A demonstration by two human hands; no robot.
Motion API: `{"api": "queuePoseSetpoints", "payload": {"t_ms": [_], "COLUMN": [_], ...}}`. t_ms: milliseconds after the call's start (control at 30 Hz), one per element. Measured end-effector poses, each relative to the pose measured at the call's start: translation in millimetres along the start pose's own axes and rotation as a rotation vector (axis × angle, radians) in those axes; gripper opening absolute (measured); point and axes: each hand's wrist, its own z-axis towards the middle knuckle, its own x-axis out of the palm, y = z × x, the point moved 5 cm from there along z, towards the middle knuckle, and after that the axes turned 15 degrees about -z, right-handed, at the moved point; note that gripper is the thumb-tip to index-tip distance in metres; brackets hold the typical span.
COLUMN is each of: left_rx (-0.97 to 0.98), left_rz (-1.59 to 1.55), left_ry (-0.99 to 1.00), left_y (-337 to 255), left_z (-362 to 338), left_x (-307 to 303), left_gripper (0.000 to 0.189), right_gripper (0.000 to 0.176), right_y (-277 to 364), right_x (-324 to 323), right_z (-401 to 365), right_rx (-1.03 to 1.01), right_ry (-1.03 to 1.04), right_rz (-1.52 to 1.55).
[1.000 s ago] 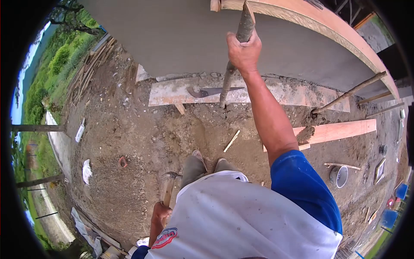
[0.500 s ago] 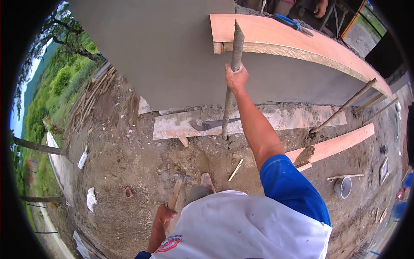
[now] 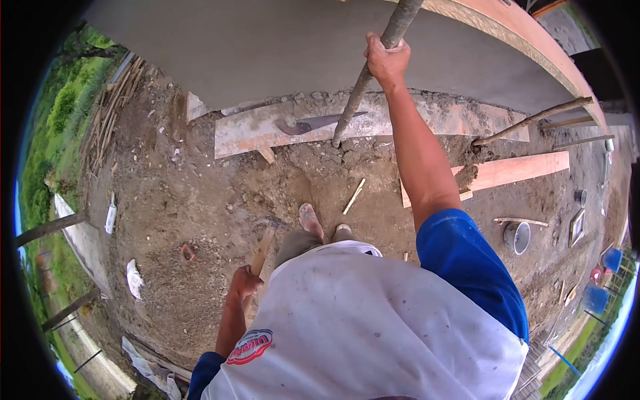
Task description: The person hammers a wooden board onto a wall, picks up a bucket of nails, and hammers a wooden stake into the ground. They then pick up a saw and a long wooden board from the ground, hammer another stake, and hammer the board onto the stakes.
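Note:
My right hand [image 3: 389,61] is wrapped around a round wooden pole [image 3: 355,100], its arm stretched forward. The pole's foot rests on the dirt near a mortar-smeared board [image 3: 233,139]; its top runs out of view beside a plywood-edged ledge [image 3: 557,43]. Low at my left side, my left hand [image 3: 247,281] grips the wooden handle of a hammer [image 3: 263,252], whose metal head points forward near my foot. A handsaw [image 3: 313,125] lies on the smeared board, passing behind the pole.
A grey plastered wall [image 3: 267,53] stands ahead. Another slanting pole [image 3: 527,124] props the ledge at right. A loose plywood strip [image 3: 527,175], a bucket [image 3: 517,238] and a small stick [image 3: 354,196] lie on the dirt. Stacked sticks [image 3: 110,113] are at far left.
The view has tipped downward, so the ledge and wall sit higher. The pole in my right hand appears more slanted, its upper part further right. My left hand still holds the hammer low.

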Motion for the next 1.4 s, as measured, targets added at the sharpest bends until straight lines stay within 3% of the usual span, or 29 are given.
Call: {"api": "queuePoseSetpoints", "payload": {"t_ms": [333, 467, 567, 700, 800, 900, 1033, 1100, 1233, 1333, 1367, 1400], "left_rx": [0.042, 0.112, 0.159, 0.164, 0.241, 0.275, 0.335, 0.352, 0.307, 0.355, 0.367, 0.303], "left_rz": [0.079, -0.146, -0.281, -0.031, 0.116, 0.148, 0.052, 0.204, 0.259, 0.565, 0.665, 0.612], "left_ry": [-0.006, 0.117, 0.241, 0.325, 0.453, 0.578, 0.873, 0.792, 0.663, 0.493, 0.454, 0.327], "left_y": [-20, -20, -76, -107, -150, -224, -252, -245, -194, -160, -150, -176], "left_z": [7, 34, 21, 74, 100, 80, 103, 135, 226, 328, 357, 372], "left_x": [-11, -9, 2, 42, 86, 159, 250, 264, 242, 215, 216, 216], "left_gripper": [0.027, 0.03, 0.032, 0.034, 0.035, 0.039, 0.044, 0.045, 0.045, 0.043, 0.042, 0.043], "right_gripper": [0.015, 0.015, 0.015, 0.014, 0.017, 0.013, 0.027, 0.029, 0.029, 0.034, 0.036, 0.038], "right_y": [14, 31, 79, 137, 147, 89, -63, -148, -346, -463, -507, -533], "right_x": [-59, -108, -171, -237, -229, -194, -175, -197, -279, -350, -370, -373], "right_z": [-81, -117, -123, -105, -107, -135, -192, -220, -301, -358, -382, -384], "right_rx": [0.014, -0.017, -0.128, -0.074, 0.005, 0.256, 0.339, 0.331, 0.639, 0.919, 0.885, 0.924], "right_ry": [-0.105, -0.086, -0.139, -0.102, 0.079, 0.552, 0.824, 0.855, 0.854, 0.759, 0.716, 0.726], "right_rz": [-0.005, 0.102, 0.1, 0.019, -0.247, -0.5, -0.725, -0.851, -1.116, -1.211, -1.245, -1.273]}}
